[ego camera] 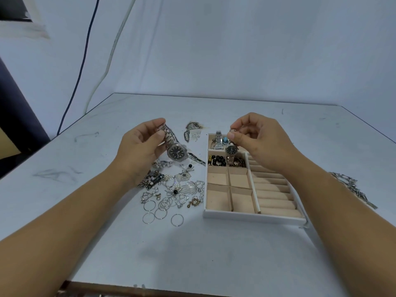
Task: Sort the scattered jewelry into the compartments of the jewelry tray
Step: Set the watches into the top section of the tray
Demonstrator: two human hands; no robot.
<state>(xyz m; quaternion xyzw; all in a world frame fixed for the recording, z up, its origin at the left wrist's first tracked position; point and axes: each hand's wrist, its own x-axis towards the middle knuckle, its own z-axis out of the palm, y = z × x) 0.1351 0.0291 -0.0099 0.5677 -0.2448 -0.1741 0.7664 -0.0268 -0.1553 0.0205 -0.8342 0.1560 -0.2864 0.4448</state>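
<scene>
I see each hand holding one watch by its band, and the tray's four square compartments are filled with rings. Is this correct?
Not quite. In the head view the left hand holds the large watch and the right hand the small watch, each by its band, but the four square compartments of the tray are empty; the rings lie on the table.

The white, beige-lined jewelry tray [246,217] lay right, its far compartments holding a watch [218,137] and black beads [219,160]; scattered jewelry [170,184] lay just left.
</scene>
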